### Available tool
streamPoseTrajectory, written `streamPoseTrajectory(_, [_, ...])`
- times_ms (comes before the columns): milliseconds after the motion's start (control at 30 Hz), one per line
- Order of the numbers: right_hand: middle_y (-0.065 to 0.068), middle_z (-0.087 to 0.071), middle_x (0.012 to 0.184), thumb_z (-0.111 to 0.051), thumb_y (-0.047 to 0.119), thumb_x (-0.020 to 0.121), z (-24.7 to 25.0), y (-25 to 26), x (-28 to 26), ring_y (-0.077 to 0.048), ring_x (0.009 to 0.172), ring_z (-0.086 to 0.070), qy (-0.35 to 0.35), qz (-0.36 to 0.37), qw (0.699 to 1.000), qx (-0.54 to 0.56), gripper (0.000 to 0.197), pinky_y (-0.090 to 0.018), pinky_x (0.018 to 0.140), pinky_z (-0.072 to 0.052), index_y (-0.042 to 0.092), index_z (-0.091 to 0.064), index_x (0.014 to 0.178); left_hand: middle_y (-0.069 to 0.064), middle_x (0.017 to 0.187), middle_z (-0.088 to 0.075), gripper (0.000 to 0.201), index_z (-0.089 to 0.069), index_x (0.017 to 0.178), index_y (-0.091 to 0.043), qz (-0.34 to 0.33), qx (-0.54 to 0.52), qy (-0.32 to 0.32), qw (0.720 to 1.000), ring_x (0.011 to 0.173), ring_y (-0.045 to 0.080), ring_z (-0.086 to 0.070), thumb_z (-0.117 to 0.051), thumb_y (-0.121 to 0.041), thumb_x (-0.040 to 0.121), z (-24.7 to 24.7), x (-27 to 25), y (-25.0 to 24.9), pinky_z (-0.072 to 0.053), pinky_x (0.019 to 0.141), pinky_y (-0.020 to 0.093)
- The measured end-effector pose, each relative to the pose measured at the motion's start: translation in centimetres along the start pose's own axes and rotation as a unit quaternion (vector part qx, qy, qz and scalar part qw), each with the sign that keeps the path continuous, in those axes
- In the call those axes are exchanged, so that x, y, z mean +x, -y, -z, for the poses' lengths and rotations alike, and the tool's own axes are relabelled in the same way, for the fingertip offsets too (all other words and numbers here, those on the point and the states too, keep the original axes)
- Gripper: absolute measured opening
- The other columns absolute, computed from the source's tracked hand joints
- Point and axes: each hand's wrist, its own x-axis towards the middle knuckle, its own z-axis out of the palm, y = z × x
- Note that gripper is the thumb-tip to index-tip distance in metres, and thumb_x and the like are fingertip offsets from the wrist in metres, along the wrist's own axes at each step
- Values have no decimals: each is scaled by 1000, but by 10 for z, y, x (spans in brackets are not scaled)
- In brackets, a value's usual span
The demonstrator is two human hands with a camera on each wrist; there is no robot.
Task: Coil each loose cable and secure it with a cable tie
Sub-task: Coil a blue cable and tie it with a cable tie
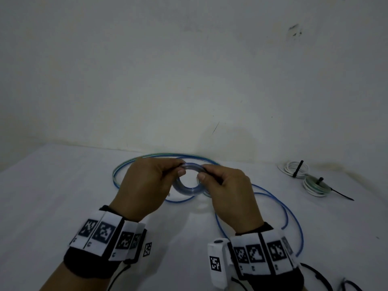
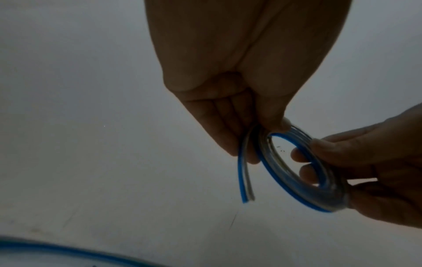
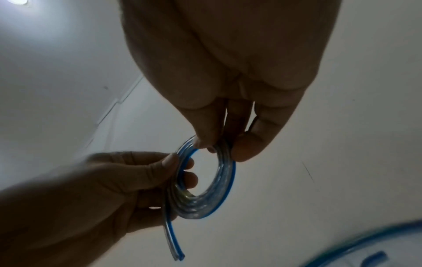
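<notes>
Coil: a small ring of clear-and-blue cable [image 1: 187, 189] was held up above the white table [image 1: 52, 196], between the two hands, in front of the person's chest line in the head view.
Cable end: a short loose tail [image 2: 245, 178] hung down from the coil on the left-hand side, its cut tip free.
Left hand: the left hand [image 1: 147, 185] pinched the left edge of the coil, thumb on the near face and fingertips [image 3: 189, 178] poking through the ring's opening.
Right hand: the right hand [image 1: 228, 193] gripped the right edge of the coil, thumb and fingers curled onto it; a thin dark strip showed at its thumb, too blurred to name.
Loose cable: more blue cable [image 1: 291, 225] lay in wide loops on the table, under and beyond the hands and off to the right.
Finished bundles: two whitish coils [image 1: 312, 186] [image 1: 294, 168] lay well apart from the hands at the far right, each with a black cable tie [image 1: 340, 194] around it, one tie's tail sticking out.
Wrists: both wore black bands with printed square markers [image 1: 105, 232].
Backdrop: a pale wall [image 1: 189, 70] rose behind the table.
</notes>
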Motion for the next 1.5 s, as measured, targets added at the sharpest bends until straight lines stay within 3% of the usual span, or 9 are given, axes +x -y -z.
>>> streamPoseTrajectory(100, [7, -76, 84, -66, 24, 92, 1, -3, 2, -8, 78, -70, -38, -31, 994, 98, 16, -32, 77, -59, 32, -75, 103, -14, 74, -74, 16, -75, 100, -24, 62, -114, -60, 990, 67, 7, -68, -71, -23, 85, -3, 1, -4, -54, 65, 19])
streamPoseTrajectory(233, [-3, -75, 82, -66, 17, 92, -2, -1, 3, -21, 75, -71, -42, -76, 978, 188, 15, -31, 69, -60, 28, -75, 98, -11, 73, -73, 18, -74, 95, -29, 95, -183, -64, 976, 61, 8, -66, -64, -15, 90, -9, 0, -10, -51, 57, 15])
streamPoseTrajectory(500, [-7, -75, 89, -63, 12, 93, -8, -1, 5, -15, 80, -68, -33, -182, 918, 350, 13, -24, 68, -57, 13, -74, 100, 4, 89, -76, 34, -60, 122, -33, 187, -351, 33, 917, 82, 17, -72, -51, -10, 98, -10, 1, -11, -59, 72, 29])
streamPoseTrajectory(633, [-11, -71, 81, -65, 13, 93, -5, -1, 3, -16, 72, -65, 15, -151, 946, 286, 9, -31, 69, -60, 11, -73, 95, 0, 81, -75, 17, -66, 107, -19, 197, -286, -32, 937, 76, 17, -71, -53, -16, 97, -13, 2, -12, -61, 74, 38])
streamPoseTrajectory(800, [-3, -71, 81, -69, 39, 87, -3, -2, -4, -19, 75, -68, 83, -103, 989, 61, 23, -43, 74, -60, 19, -73, 98, -7, 79, -70, 21, -68, 97, -32, 132, -205, -35, 969, 69, 12, -64, -49, -22, 99, -11, 0, -15, -56, 73, 35])
streamPoseTrajectory(900, [10, -70, 94, -65, 41, 90, 3, 7, -5, -5, 83, -65, 54, -55, 995, 58, 32, -35, 80, -57, 29, -68, 119, -14, 81, -69, 26, -64, 92, -43, 79, -145, 25, 986, 72, 5, -63, -52, -21, 97, -2, -1, -23, -50, 66, 21])
streamPoseTrajectory(1033, [9, -73, 80, -61, 30, 95, 15, 21, -11, -3, 69, -63, 17, 16, 999, 46, 18, -30, 69, -55, 25, -77, 101, -11, 81, -72, 20, -70, 103, -33, 55, -168, 58, 983, 77, 5, -66, -54, -23, 96, 1, -3, -32, -54, 74, 23])
streamPoseTrajectory(1333, [8, -75, 81, -63, 31, 93, 26, 14, -44, -8, 78, -70, -54, -59, 993, 82, 16, -45, 74, -59, 39, -73, 83, -10, 68, -70, 16, -68, 89, -41, 84, -189, 9, 978, 62, 4, -63, -58, -30, 94, -13, -29, -61, -48, 59, 15])
streamPoseTrajectory(1500, [-11, -73, 80, -63, 30, 94, 45, 24, -66, -23, 69, -67, -17, -117, 990, 76, 23, -39, 62, -62, 11, -77, 91, -10, 73, -70, 16, -74, 97, -23, 113, -153, 32, 981, 62, 4, -63, -59, -26, 94, -23, -38, -73, -51, 60, 19])
